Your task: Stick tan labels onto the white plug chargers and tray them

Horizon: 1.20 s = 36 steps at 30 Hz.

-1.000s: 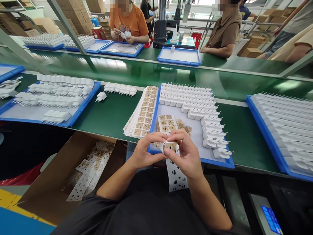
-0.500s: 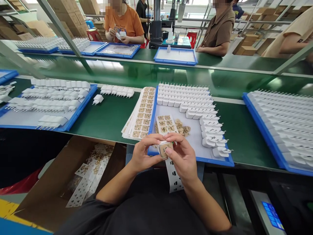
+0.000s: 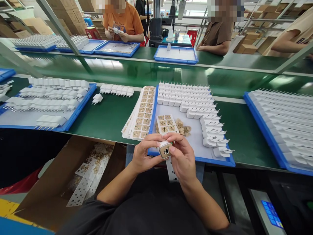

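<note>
Between both hands is a white charger, its tan end with port openings facing me. My left hand grips its left side, fingers over the top and thumb below. My right hand holds its right side, with the thumb near the tan face. A white strip with black cut-outs hangs beneath my right hand. Just beyond lie a short sheet of tan stickers and a pile of tan pieces, in a blue-rimmed tray with rows of white chargers.
Left of the tray is a stack of sticker sheets. More chargers fill a left tray and a right tray. A cardboard box with scraps stands below left. People work across the green bench.
My right thumb has moved off the charger's tan face towards its right edge, uncovering the ports. The hanging strip shows less of its length below my right hand.
</note>
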Available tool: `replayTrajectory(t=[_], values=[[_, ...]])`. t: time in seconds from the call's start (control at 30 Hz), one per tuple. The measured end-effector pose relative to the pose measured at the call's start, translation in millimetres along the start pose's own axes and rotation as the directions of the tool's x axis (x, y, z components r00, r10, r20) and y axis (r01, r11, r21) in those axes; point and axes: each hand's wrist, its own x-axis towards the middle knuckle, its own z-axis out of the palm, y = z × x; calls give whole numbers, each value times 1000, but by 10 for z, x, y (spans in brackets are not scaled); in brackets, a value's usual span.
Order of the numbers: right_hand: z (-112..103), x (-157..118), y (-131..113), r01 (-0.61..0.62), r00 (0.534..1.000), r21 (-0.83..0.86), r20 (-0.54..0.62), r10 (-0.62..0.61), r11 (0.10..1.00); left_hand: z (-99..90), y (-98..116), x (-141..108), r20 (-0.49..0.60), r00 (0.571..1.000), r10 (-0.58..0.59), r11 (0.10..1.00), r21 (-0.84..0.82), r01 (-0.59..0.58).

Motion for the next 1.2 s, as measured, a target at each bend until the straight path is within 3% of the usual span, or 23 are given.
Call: replayTrajectory(t=[0.43, 0.6, 0.7, 0.8, 0.9, 0.97, 1.03, 1.07, 1.13, 1.2], values=[[90, 41, -9, -43, 997, 80, -63, 48, 996, 15, -46, -2, -19, 989, 146, 983, 117, -143], [35, 56, -27, -87, 996, 108, -23, 90, 990, 25, -61, -39, -39, 998, 44, 998, 43, -43], [-39, 63, -52, -79, 996, 25, 39, 78, 997, 36, -59, -51, -42, 999, -9, 1000, -14, 8], [-106, 68, -87, 22, 999, -228, 54, -10, 973, 44, -53, -70, -35, 998, -44, 998, -42, 42], [-165, 44, -117, 287, 956, -544, 114, -269, 788, 44, -43, -109, -51, 988, -149, 988, -53, 146], [-210, 17, -135, 441, 894, -609, 233, -382, 660, 29, -41, -134, -54, 968, -244, 968, -72, 240], [-278, 14, -151, 490, 870, -556, 270, -412, 671, 1, -49, -148, -57, 943, -327, 943, -83, 322], [-328, 32, -156, 475, 878, -526, 225, -423, 706, -16, -57, -152, -63, 931, -360, 932, -81, 355], [-472, 122, -153, 401, 890, -523, 29, -454, 752, -55, -76, -155, -82, 907, -413, 910, -63, 409], [-673, 270, -122, 268, 874, -619, -166, -456, 739, -98, -91, -160, -104, 887, -449, 893, -37, 448]])
